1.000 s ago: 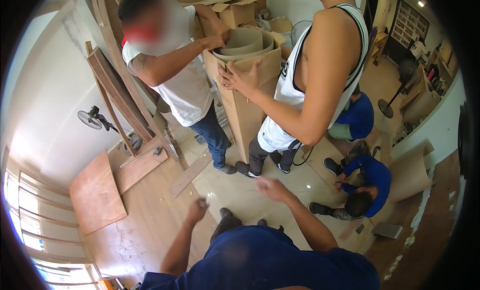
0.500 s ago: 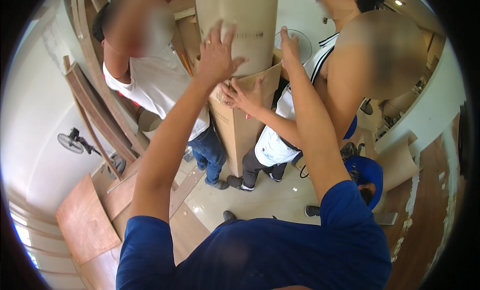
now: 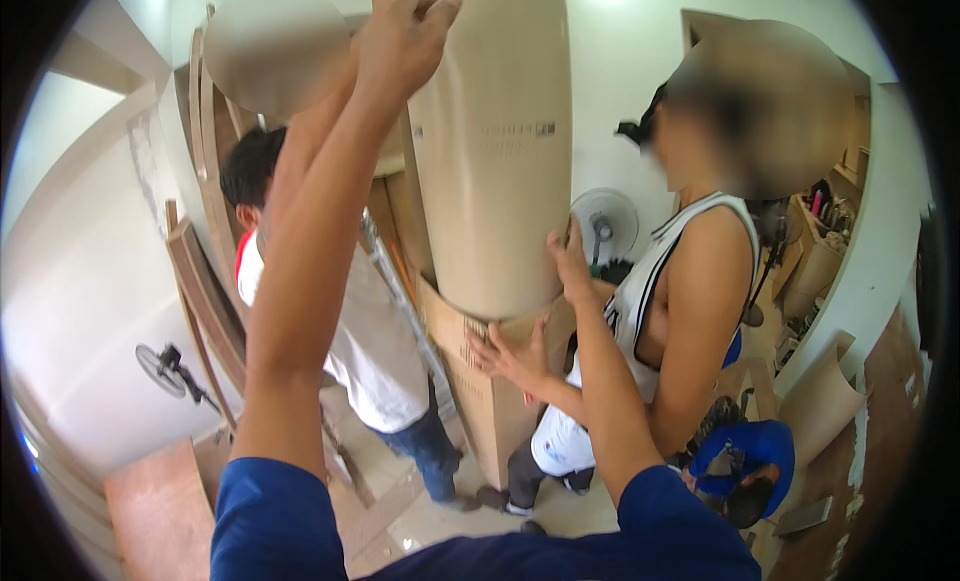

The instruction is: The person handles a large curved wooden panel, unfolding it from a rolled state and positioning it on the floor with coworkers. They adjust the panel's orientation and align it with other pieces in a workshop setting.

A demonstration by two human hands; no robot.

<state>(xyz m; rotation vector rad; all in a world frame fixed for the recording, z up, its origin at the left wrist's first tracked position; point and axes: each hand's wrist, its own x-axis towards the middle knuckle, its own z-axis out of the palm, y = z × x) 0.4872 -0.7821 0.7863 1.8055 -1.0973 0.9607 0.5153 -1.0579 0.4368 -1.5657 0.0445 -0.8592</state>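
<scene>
This looks like a woodworking or furniture workshop: curved plywood panels (image 3: 205, 291) lean against the white wall, flat boards (image 3: 160, 506) lie on the floor, a tall bent veneer roll (image 3: 495, 151) stands in a cardboard box (image 3: 490, 391), and cluttered shelves (image 3: 825, 221), blurred, fill the far corner.
</scene>
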